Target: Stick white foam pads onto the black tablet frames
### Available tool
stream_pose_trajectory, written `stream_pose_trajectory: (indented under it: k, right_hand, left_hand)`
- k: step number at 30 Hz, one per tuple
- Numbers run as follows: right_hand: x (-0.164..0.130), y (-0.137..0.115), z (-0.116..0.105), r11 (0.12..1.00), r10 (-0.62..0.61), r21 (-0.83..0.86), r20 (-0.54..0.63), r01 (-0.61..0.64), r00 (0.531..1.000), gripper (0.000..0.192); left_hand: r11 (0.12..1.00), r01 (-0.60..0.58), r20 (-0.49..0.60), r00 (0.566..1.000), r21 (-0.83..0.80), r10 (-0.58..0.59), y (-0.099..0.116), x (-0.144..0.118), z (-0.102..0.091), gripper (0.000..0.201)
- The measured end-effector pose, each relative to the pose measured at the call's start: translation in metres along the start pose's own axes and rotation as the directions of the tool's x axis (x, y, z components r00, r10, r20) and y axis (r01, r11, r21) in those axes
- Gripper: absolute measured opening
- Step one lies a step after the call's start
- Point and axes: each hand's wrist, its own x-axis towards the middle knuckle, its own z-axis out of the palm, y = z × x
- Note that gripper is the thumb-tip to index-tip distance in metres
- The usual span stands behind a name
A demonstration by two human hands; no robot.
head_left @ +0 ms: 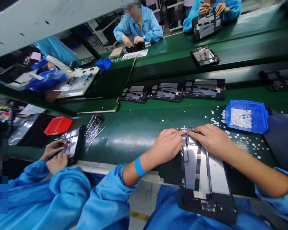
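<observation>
A: Hands first. Left hand and right hand both sit on the far end of the black rectangular tablet back-frame with silver metal panels. State of the fingers?

B: Left is curled, fingertips pressed on the frame's top-left corner. Right lies flatter, its fingertips meeting the left's at a small part on the top edge. Whether anything is pinched between them, cannot tell; too small and partly hidden.

A: Where is the frame?

B: Under both palms; the far end rests on the dark green conveyor-belt surface, the near end overhangs the bench edge toward the person's lap.

A: Step, as a judgement?

B: Looks like seating or pressing a small piece at the top edge. The next move would call for a fine fingertip push with the frame kept from sliding.

A: Orientation?

B: Long axis runs away from the person, tilted slightly; the worked end points off toward the belt, the other end back past the wrists.

A: Around the fingers?

B: Just beyond and right of the right fingertips, the blue plastic bin of small white pieces, with white bits scattered between. Well left of the left hand, a co-worker's hands on another frame, beside the red plastic tray.
</observation>
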Motion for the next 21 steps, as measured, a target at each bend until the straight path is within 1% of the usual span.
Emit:
stream_pose_trajectory:
  k: [2,5,9,12,14,17,19,21]
  right_hand:
    - [-0.001,0.001,0.002,1.000,-0.025,-0.011,0.009,0.025,1.000,0.035]
    - [-0.002,0.003,0.003,0.999,-0.040,-0.022,0.022,0.040,0.999,0.034]
    - [-0.003,0.005,0.004,0.998,-0.049,-0.035,0.031,0.051,0.998,0.033]
    - [-0.004,0.006,0.005,0.998,-0.051,-0.032,0.031,0.052,0.998,0.033]
    - [-0.004,0.005,0.005,0.998,-0.050,-0.035,0.037,0.051,0.998,0.034]
    - [-0.003,0.003,0.003,0.998,-0.049,-0.044,0.045,0.051,0.998,0.036]
    - [-0.001,0.000,0.001,0.997,-0.047,-0.059,0.052,0.050,0.998,0.036]
    - [0.001,-0.001,-0.001,0.995,-0.044,-0.081,0.069,0.050,0.997,0.035]
  left_hand:
    - [0.996,-0.038,0.025,0.999,0.077,0.036,-0.001,-0.001,0.005,0.017]
    - [0.988,-0.077,0.046,0.996,0.137,0.071,-0.002,-0.001,0.008,0.017]
    - [0.972,-0.132,0.075,0.990,0.193,0.120,-0.004,0.003,0.004,0.017]
    - [0.966,-0.163,0.113,0.983,0.202,0.143,-0.006,0.006,0.001,0.018]
    - [0.966,-0.174,0.133,0.980,0.193,0.150,-0.007,0.007,0.000,0.018]
    - [0.974,-0.164,0.132,0.981,0.159,0.144,-0.008,0.009,-0.002,0.016]
    - [0.989,-0.118,0.116,0.987,0.094,0.107,-0.008,0.010,-0.003,0.015]
    - [0.999,-0.032,0.080,0.996,-0.042,0.036,-0.008,0.013,-0.006,0.013]
